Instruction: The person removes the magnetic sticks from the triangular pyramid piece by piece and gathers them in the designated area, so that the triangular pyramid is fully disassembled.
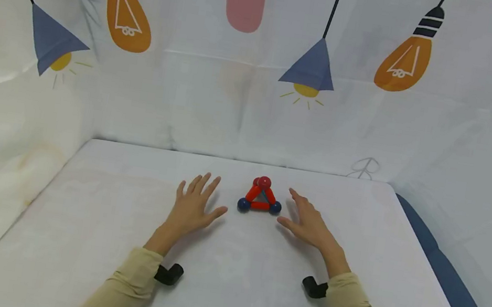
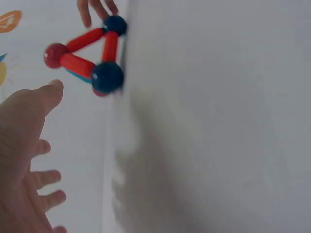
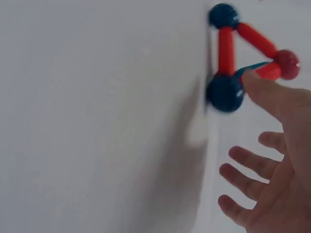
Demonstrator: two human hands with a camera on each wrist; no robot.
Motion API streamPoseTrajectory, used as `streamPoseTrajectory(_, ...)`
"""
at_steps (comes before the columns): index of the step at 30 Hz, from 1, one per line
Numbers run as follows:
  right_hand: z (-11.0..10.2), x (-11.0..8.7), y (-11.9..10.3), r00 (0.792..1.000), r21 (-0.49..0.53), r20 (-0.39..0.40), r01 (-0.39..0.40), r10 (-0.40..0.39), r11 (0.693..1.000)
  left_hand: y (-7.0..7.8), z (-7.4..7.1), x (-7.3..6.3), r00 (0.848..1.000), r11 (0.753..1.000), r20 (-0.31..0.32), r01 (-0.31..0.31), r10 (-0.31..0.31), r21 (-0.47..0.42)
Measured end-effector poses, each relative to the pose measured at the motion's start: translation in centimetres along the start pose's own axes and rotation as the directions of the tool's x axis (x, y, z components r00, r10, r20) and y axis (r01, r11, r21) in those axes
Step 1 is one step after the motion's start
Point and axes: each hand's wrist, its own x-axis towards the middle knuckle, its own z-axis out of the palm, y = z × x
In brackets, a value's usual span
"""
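Note:
A small frame of red rods and balls (image 1: 260, 205) stands on the white table, with dark blue balls at its front corners and red balls at its top and back. A blue-green rod shows behind the red ones. To the left of the frame my left hand (image 1: 192, 209) hovers with fingers spread, its thumb towards the frame and apart from it. My right hand (image 1: 309, 224) is on the other side, fingers extended and nothing in it. In the right wrist view its thumb (image 3: 262, 92) overlaps a lower corner of the frame.
The white table (image 1: 129, 168) reaches back to a hanging white cloth (image 1: 205, 105) printed with lamps and bulbs. Along the right table edge runs a dark blue padded thing (image 1: 443, 273). Black wrist mounts (image 1: 169, 273) stick out from both sleeves.

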Motion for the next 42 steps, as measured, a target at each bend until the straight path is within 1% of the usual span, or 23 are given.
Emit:
streamPoseTrajectory(2,0.6,0.8,-1.0,1.000,0.101,-0.020,0.014,-0.012,0.995,1.2,0.5,0.5,0.999,0.994,-0.028,-0.020,0.017,-0.108)
streamPoseTrajectory(3,0.9,1.1,-1.5,0.999,0.146,-0.036,0.017,-0.012,0.989,1.8,0.8,0.8,0.999,0.985,-0.038,-0.028,0.022,-0.172)
streamPoseTrajectory(5,1.7,1.8,-2.4,0.996,0.218,-0.090,0.036,-0.016,0.975,3.0,1.5,1.3,0.998,0.955,-0.055,-0.042,0.027,-0.294)
streamPoseTrajectory(7,2.5,2.2,-3.2,0.987,0.263,-0.157,0.061,-0.020,0.963,4.3,2.0,1.6,0.999,0.918,-0.047,-0.028,0.011,-0.396)
streamPoseTrajectory(9,3.3,2.5,-3.8,0.974,0.287,-0.226,0.077,-0.010,0.955,5.2,2.6,1.9,0.998,0.885,-0.057,-0.036,0.010,-0.465)
streamPoseTrajectory(10,3.7,2.7,-4.0,0.966,0.293,-0.257,0.087,-0.010,0.952,5.6,3.0,2.0,0.998,0.877,-0.062,-0.039,0.011,-0.480)
streamPoseTrajectory(12,4.3,2.7,-4.4,0.955,0.306,-0.296,0.093,0.003,0.947,6.2,3.6,2.0,0.998,0.869,-0.060,-0.038,0.010,-0.493)
streamPoseTrajectory(14,4.8,2.7,-4.7,0.947,0.319,-0.322,0.097,0.012,0.943,6.5,4.0,2.0,0.998,0.870,-0.058,-0.036,0.008,-0.492)
streamPoseTrajectory(17,5.1,2.7,-5.0,0.940,0.313,-0.342,0.101,0.013,0.944,6.8,4.4,2.1,0.997,0.871,-0.077,-0.044,0.007,-0.490)
streamPoseTrajectory(19,5.1,2.6,-5.1,0.936,0.300,-0.351,0.109,0.003,0.948,7.0,4.5,2.3,0.993,0.868,-0.116,-0.068,0.013,-0.491)
streamPoseTrajectory(20,5.0,2.6,-5.2,0.935,0.289,-0.355,0.111,-0.001,0.951,7.1,4.6,2.4,0.989,0.866,-0.143,-0.090,0.021,-0.492)
streamPoseTrajectory(24,4.6,2.7,-5.4,0.929,0.259,-0.370,0.125,-0.021,0.958,7.4,4.9,3.1,0.969,0.868,-0.237,-0.179,0.074,-0.462)
streamPoseTrajectory(26,4.5,2.8,-5.4,0.927,0.244,-0.373,0.139,-0.039,0.960,7.5,4.9,3.3,0.962,0.872,-0.261,-0.194,0.080,-0.448)
streamPoseTrajectory(28,4.4,2.9,-5.5,0.927,0.233,-0.370,0.156,-0.061,0.960,7.5,4.9,3.3,0.961,0.878,-0.269,-0.186,0.068,-0.441)
streamPoseTrajectory(32,4.5,2.9,-5.6,0.929,0.226,-0.362,0.173,-0.082,0.959,7.5,4.6,3.2,0.967,0.880,-0.252,-0.146,0.031,-0.451)
streamPoseTrajectory(34,4.3,2.9,-5.7,0.926,0.219,-0.367,0.180,-0.090,0.959,7.6,4.4,3.3,0.966,0.881,-0.257,-0.150,0.033,-0.450)
streamPoseTrajectory(37,4.0,3.0,-5.7,0.914,0.195,-0.389,0.206,-0.117,0.959,7.6,4.2,3.6,0.959,0.884,-0.282,-0.159,0.032,-0.439)
streamPoseTrajectory(40,3.7,3.3,-5.5,0.893,0.197,-0.434,0.227,-0.123,0.954,7.2,3.9,3.9,0.951,0.883,-0.310,-0.157,0.014,-0.443)
streamPoseTrajectory(42,3.7,3.4,-5.1,0.882,0.211,-0.461,0.218,-0.099,0.953,6.6,3.7,3.9,0.955,0.878,-0.297,-0.129,-0.016,-0.461)
